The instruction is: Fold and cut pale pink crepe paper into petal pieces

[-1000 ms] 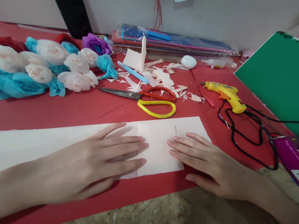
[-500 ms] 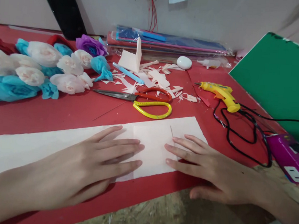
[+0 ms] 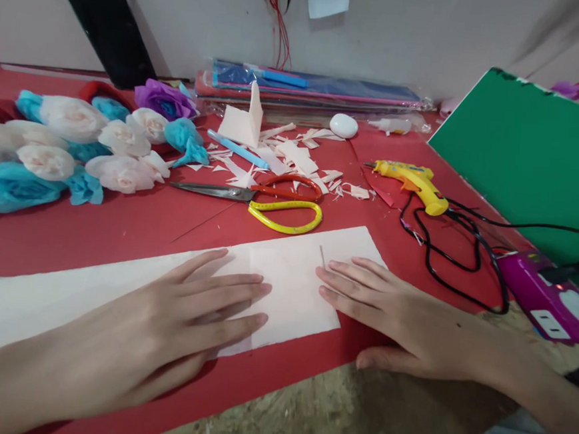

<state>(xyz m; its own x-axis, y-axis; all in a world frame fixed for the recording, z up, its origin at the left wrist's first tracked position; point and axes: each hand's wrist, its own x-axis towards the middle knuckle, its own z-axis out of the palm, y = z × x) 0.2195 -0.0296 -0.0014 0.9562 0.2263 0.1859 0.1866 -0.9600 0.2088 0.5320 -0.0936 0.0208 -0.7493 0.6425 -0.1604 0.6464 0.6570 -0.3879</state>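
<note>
Several paper flowers (image 3: 74, 120) crowd the far left, their petals easily crushed if an elbow strays there. Below them, the white paper strip (image 3: 22, 299) runs rightwards under the left hand (image 3: 156, 320), which lies palm-down, fingers fanned; uneven pressure could skew the paper or crease it at the faint line by the fingertips. Just beyond the paper, scissors (image 3: 250, 195) could snag its edge if nudged nearer. A thin sliver (image 3: 322, 255) might roll or slip under the right hand (image 3: 412, 320), also spread, pinching nothing. Farther right, a tug on the black cord (image 3: 544, 227) could drag the glue gun (image 3: 420, 184)
</note>
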